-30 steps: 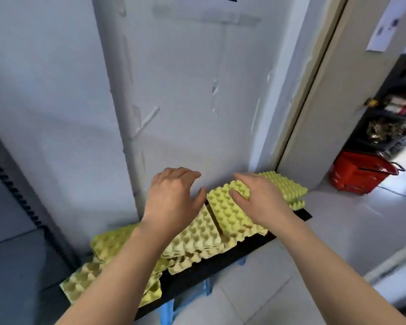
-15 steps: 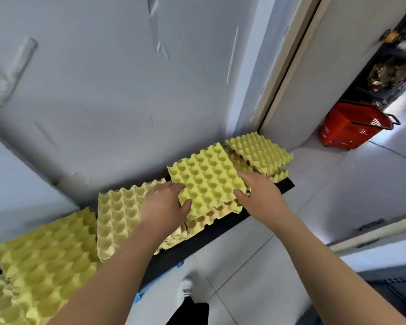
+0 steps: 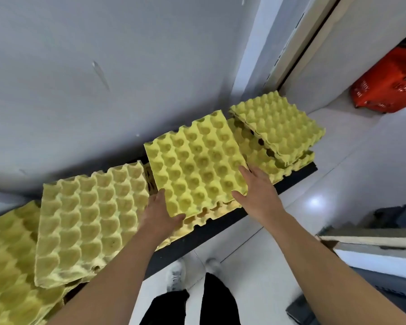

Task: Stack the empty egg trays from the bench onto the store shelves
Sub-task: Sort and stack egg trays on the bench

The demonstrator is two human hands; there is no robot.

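Egg tray (image 3: 195, 165) pinched at near corners — my left grip (image 3: 158, 216), right grip (image 3: 258, 198); several piles (image 3: 89, 226) left on desk (image 3: 220, 227) — none shelved, seemingly.

A pale grey wall (image 3: 103, 66) fills the upper left, marked by a thin scuff (image 3: 101, 76). To its right a cream door frame (image 3: 298, 43) runs up at a slant. Past the frame, a red basket (image 3: 389, 85) sits on the glossy pale tiled floor (image 3: 338, 148), which shows a bright glare spot (image 3: 314, 202). At the bottom centre are two white shoes (image 3: 176, 275) and black trouser legs (image 3: 218, 301). At the right edge lie a blurred dark grey object (image 3: 399, 219) and, just below it, a flat pale board (image 3: 373, 240).
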